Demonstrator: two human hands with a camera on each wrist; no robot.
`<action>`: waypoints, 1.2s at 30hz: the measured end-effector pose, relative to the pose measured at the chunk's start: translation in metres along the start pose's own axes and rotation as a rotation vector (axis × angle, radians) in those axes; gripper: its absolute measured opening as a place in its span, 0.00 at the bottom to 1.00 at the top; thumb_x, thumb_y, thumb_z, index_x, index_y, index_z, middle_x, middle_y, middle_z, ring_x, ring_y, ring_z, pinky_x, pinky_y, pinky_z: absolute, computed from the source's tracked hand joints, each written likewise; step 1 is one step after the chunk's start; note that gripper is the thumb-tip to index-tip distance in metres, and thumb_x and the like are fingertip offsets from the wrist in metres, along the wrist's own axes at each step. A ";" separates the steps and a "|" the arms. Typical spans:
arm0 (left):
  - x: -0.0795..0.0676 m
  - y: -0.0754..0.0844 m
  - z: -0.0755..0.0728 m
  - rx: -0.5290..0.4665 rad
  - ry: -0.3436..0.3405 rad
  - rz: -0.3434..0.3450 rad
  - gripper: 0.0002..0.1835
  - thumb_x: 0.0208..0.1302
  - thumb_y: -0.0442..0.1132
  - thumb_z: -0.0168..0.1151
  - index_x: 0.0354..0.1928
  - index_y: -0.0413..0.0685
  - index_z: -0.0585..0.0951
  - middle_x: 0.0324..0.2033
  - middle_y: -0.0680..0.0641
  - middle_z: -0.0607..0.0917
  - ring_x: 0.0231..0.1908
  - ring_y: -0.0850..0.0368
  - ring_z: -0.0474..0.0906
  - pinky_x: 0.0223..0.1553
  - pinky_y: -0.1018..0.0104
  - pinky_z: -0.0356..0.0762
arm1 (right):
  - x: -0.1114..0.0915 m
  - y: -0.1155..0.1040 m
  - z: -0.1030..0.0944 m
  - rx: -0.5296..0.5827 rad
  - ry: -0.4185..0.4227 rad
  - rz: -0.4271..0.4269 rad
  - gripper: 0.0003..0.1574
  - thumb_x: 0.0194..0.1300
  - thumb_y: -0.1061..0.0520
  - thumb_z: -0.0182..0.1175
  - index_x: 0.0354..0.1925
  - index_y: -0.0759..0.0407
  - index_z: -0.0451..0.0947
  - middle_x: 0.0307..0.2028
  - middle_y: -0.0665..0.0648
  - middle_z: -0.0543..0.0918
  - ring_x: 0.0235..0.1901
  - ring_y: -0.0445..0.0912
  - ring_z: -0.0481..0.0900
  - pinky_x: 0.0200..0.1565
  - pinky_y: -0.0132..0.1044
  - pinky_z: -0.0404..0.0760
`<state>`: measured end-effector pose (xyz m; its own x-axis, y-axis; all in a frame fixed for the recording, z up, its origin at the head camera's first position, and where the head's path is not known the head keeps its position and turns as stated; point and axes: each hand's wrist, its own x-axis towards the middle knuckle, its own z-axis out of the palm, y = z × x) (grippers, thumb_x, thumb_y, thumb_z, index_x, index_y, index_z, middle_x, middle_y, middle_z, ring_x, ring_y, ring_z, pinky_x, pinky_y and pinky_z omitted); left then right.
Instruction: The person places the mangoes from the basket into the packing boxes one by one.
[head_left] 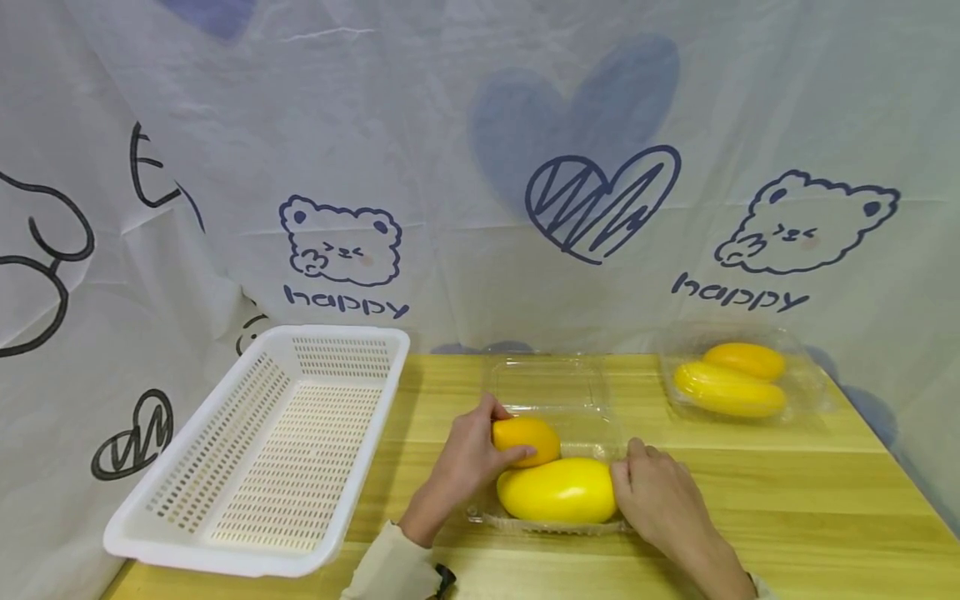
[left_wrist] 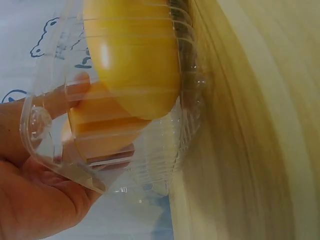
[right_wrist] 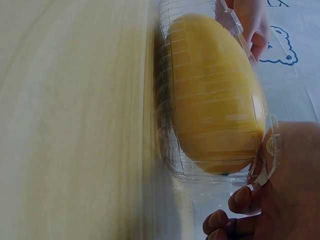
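Note:
On the table, a clear plastic clamshell container (head_left: 551,527) stands with its lid (head_left: 550,385) folded back. Inside lies a large, smooth yellow fruit (head_left: 558,492), long and oval, along the near side. Behind it at the left is a smaller orange-yellow mango (head_left: 531,439). My left hand (head_left: 468,450) grips this mango, thumb on the near side and fingers at the far side; the left wrist view shows it through the container's wall. My right hand (head_left: 663,496) holds the container's right rim (right_wrist: 272,145), beside the yellow fruit's end. Its other fingers are curled below the rim.
A white perforated plastic basket (head_left: 341,508) stands at the left. At the back right, another clear container (head_left: 806,387) holds two yellow fruits (head_left: 731,389). A printed cloth (head_left: 465,275) hangs behind the wooden table (head_left: 825,492) and along its left side.

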<state>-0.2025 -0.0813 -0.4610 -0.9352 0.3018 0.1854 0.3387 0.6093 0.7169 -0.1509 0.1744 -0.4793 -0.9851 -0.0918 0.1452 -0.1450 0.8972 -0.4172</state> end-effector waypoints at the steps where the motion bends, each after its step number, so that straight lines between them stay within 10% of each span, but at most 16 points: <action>1: 0.000 0.000 0.000 0.008 -0.006 -0.002 0.24 0.57 0.44 0.79 0.47 0.43 0.76 0.40 0.44 0.85 0.34 0.56 0.77 0.32 0.67 0.79 | 0.000 0.000 0.000 0.001 -0.003 0.002 0.16 0.74 0.59 0.47 0.27 0.57 0.67 0.20 0.53 0.67 0.21 0.47 0.64 0.28 0.40 0.67; 14: 0.002 0.005 0.000 0.181 -0.052 0.014 0.25 0.62 0.47 0.75 0.54 0.36 0.82 0.48 0.41 0.84 0.47 0.46 0.81 0.50 0.54 0.82 | 0.001 -0.001 0.000 0.006 -0.006 0.008 0.15 0.74 0.58 0.47 0.27 0.57 0.67 0.20 0.53 0.67 0.21 0.47 0.64 0.28 0.40 0.67; 36: -0.003 0.008 -0.001 0.424 -0.105 0.132 0.19 0.69 0.46 0.68 0.51 0.37 0.83 0.44 0.43 0.82 0.38 0.53 0.79 0.44 0.62 0.82 | 0.001 -0.003 0.000 -0.001 -0.024 0.008 0.14 0.74 0.59 0.47 0.29 0.58 0.69 0.21 0.53 0.68 0.22 0.47 0.66 0.30 0.41 0.69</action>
<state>-0.1970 -0.0785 -0.4555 -0.8731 0.4565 0.1713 0.4871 0.8007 0.3488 -0.1511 0.1720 -0.4780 -0.9882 -0.0949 0.1204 -0.1372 0.8983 -0.4175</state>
